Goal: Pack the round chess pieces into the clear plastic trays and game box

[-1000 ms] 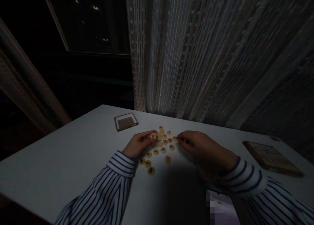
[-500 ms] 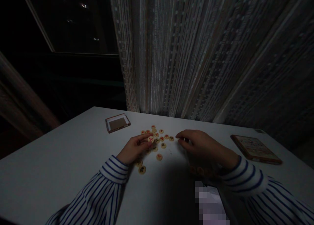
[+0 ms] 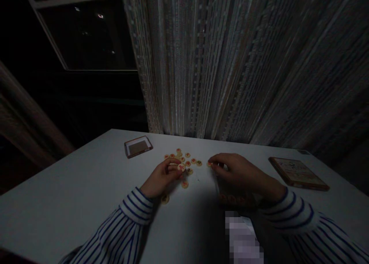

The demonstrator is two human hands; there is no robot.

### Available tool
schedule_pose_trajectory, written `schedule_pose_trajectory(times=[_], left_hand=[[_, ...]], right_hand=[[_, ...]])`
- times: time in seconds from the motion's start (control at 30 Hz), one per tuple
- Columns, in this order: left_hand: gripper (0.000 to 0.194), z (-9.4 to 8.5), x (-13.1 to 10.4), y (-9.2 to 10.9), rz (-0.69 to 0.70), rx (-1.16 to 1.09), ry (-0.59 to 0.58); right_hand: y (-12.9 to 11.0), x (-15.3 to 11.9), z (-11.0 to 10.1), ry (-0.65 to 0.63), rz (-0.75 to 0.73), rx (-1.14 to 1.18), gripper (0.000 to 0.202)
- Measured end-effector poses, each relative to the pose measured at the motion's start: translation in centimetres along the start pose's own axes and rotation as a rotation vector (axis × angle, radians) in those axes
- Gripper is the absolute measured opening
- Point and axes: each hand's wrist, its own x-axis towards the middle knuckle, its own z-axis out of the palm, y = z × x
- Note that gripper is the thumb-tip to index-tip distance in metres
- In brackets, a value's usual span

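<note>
Between the fingertips of my left hand (image 3: 163, 177) is a round wooden piece (image 3: 181, 167) with a red character, held above the loose pieces. My right hand (image 3: 240, 171) is pinched on another red-marked piece (image 3: 210, 163) to the right of the pile. Several round pieces with red or black characters lie scattered on the white table (image 3: 86, 187); one red piece (image 3: 185, 184) and one black piece (image 3: 165, 199) lie nearest me. Under my right hand, in shadow, several red-marked pieces (image 3: 232, 199) sit in a row.
An open shallow box part (image 3: 138, 146) lies at the back left of the table. A flat box with a printed top (image 3: 298, 173) is at the right. A pixelated object (image 3: 245, 239) lies at the front edge. Striped curtains (image 3: 201, 64) hang behind the table.
A red-marked piece now shows at my right fingertips, where none was visible before. My left hand, with its piece, has moved slightly right and down. The view has shifted a little.
</note>
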Motion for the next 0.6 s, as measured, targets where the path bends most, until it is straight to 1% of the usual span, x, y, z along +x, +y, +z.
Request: schedule_pose_trajectory(times=[0.1, 0.23, 0.6], left_hand=[[0.037, 0.7, -0.2, 0.1, -0.011, 0.022, -0.015], [0.035, 1.6, -0.3, 0.0, 0.012, 0.051, -0.032], [0.040, 3.6, -0.9, 0.3, 0.004, 0.128, -0.031]], right_hand=[[0.2, -0.5, 0.1, 0.027, 0.000, 0.000, 0.027], [0.0, -1.2, 0.0, 0.037, 0.004, 0.007, 0.027], [-0.2, -2.3, -0.6, 0.063, -0.014, 0.050, 0.026]])
